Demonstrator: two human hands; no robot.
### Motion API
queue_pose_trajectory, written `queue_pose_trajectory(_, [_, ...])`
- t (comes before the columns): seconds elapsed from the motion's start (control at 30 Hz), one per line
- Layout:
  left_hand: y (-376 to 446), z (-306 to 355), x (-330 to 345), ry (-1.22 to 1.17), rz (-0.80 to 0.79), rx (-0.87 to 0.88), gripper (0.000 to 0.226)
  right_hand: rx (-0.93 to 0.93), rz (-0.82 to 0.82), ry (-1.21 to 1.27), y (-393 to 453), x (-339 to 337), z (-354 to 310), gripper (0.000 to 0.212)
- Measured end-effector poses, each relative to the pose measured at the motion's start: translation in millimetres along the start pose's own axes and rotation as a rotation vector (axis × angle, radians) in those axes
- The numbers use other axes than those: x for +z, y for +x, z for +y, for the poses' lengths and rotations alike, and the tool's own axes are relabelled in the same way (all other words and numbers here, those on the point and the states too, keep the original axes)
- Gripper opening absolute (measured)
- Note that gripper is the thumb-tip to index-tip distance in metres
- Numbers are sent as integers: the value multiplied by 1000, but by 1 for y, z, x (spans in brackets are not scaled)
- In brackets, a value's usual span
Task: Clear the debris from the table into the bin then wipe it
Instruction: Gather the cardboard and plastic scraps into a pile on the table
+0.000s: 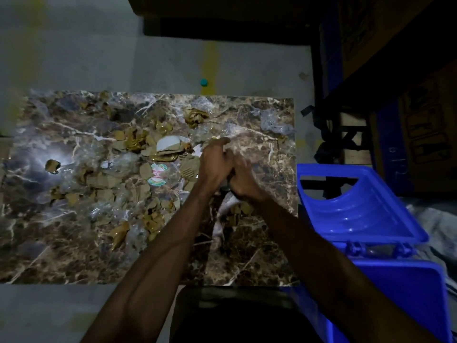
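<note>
Cardboard scraps (pixel 103 180) strewn 9 o'clock on marble table (pixel 247 256). Left hand (pixel 214 164), right hand (pixel 243 180) pressed together mid-table, closed round crumpled plastic wrap (pixel 226 206). Best bunch tight, carry low toward blue bin (pixel 358 211), 3 o'clock.

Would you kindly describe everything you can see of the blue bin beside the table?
The blue bin looks like glossy moulded plastic. It stands off the marbled table's right edge, apparently on the floor. Its hinged lid is swung open; a curved cutout shows in the far panel. The inside is too dim to judge. Neither hand touches it.
</note>
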State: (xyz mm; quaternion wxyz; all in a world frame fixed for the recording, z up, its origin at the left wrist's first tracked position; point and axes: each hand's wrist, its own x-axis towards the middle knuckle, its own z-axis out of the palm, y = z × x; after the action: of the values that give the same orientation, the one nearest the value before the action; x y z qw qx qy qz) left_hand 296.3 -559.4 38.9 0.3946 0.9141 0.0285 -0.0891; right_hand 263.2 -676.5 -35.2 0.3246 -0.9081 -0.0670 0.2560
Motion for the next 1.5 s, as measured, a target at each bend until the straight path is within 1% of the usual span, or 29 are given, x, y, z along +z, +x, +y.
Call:
queue_pose_trajectory(0.03, [11,1,1,26,-39,28,39,-33,-20,21,-6,6,-3,68])
queue_pose_trajectory(0.07, [22,-1,6,68,-89,71,40,-63,-7,97,-12,9,-5,62])
queue_pose_trajectory(0.1, [32,-3,11,124,-142,121,40,-70,55,228,-19,9,-7,54])
queue_pose_trajectory(0.17, [50,-8,25,249,-238,208,32,-4,269,497,-32,1,-5,38])
queue_pose_trajectory(0.2, [57,-10,32,303,-275,232,26,22,393,558,-39,-8,-3,31])
queue_pose_trajectory(0.23, [64,-13,38,357,-315,249,21,36,507,551,-48,-20,-1,25])
queue_pose_trajectory(0.3, [69,-17,45,438,-381,286,25,51,697,480,-61,-41,10,16])
queue_pose_trajectory(0.33, [69,-20,50,476,-395,300,31,62,798,407,-62,-51,19,17])
queue_pose_trajectory(0.37, [65,-20,52,505,-411,306,37,88,890,302,-59,-62,28,22])
queue_pose_trajectory(0.4, [62,-21,55,521,-425,301,42,143,945,209,-51,-69,38,31])
queue_pose_trajectory(0.43, [60,-22,57,514,-432,290,44,223,944,150,-41,-74,49,42])
queue_pose_trajectory(0.47, [60,-23,58,490,-437,268,44,309,898,147,-32,-76,58,52])
queue_pose_trajectory(0.53, [61,-20,56,435,-430,249,35,410,763,199,-19,-68,68,64])
queue_pose_trajectory(0.63, [59,-10,51,342,-342,218,16,339,654,162,-16,-38,69,69])
queue_pose_trajectory(0.67, [57,-6,52,281,-282,200,18,293,632,152,-18,-27,65,68])
queue_pose_trajectory(0.73, [53,3,52,169,-169,151,33,198,560,201,-27,-7,54,65])
queue_pose_trajectory(0.8, [48,10,51,106,-100,104,40,88,480,202,-37,5,42,60])
queue_pose_trajectory(0.83, [46,11,51,87,-77,87,41,43,477,188,-41,7,38,56])
queue_pose_trajectory(0.87, [43,11,50,65,-58,72,40,17,503,193,-46,4,37,50])
queue_pose_trajectory(0.93, [36,9,49,26,-23,55,38,19,636,259,-49,-14,35,43])
queue_pose_trajectory(1.0, [32,3,46,17,-8,48,37,97,780,354,-36,-38,35,46])
queue_pose_trajectory(1.03, [31,1,45,29,-9,41,37,155,795,389,-25,-49,37,49])
queue_pose_trajectory(1.1, [30,-2,41,44,-4,24,38,214,708,452,1,-69,36,63])
queue_pose_trajectory(1.17, [29,-3,37,13,6,3,38,169,597,437,23,-75,36,72])
queue_pose_trajectory(1.33, [30,-10,23,-9,36,8,39,13,377,156,24,-42,34,77])
queue_pose_trajectory(1.4, [35,-13,14,-22,56,-6,40,-42,295,141,11,-28,26,69])
queue_pose_trajectory(1.43, [36,-15,10,-28,67,-6,40,-63,300,176,5,-28,23,62])
queue_pose_trajectory(1.47, [36,-16,7,-35,75,2,40,-71,334,229,1,-33,18,52])
queue_pose_trajectory(1.5, [36,-19,4,-40,82,17,39,-72,404,282,0,-40,15,41])
